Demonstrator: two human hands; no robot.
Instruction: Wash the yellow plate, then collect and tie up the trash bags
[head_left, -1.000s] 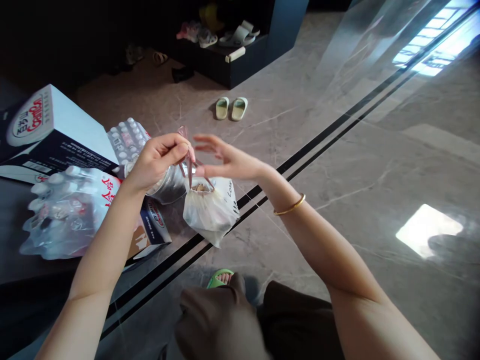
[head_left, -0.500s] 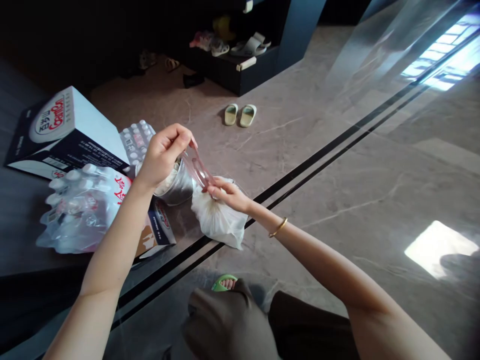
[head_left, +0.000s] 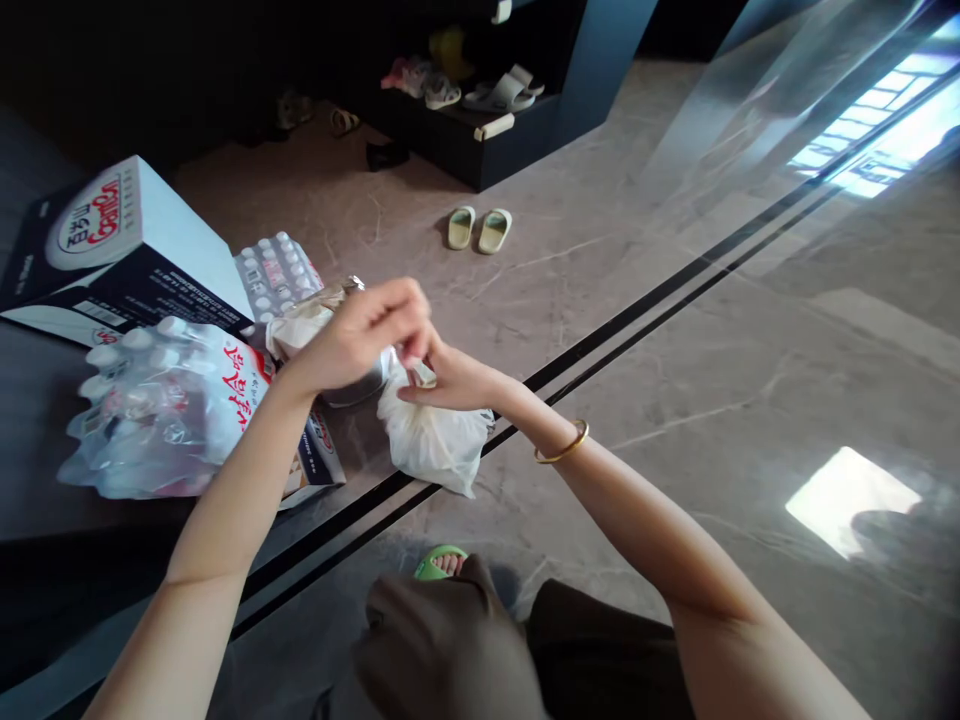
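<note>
Left hand: the left hand (head_left: 367,325) is pinched shut on the neck of the bag (head_left: 431,445), fingers curled over its top.
Right hand: the right hand (head_left: 442,378) is clamped on the same neck from the other side, touching the left; a bangle (head_left: 561,447) sits on its wrist.
Bag: white plastic, resting on the floor (head_left: 675,330) across the black double strip (head_left: 615,320), touching a metal pot (head_left: 352,375) at its left.
Edges: bottle packs (head_left: 161,405) and a box (head_left: 112,250) crowd the left side; knees (head_left: 450,650) close in below.
Open room: bare floor to the right and ahead, as far as the slippers (head_left: 478,229).
Change: half a second ago the left hand was raised, stretching a pink band up from the bag; now it has dropped onto the neck and the band is out of sight.
</note>
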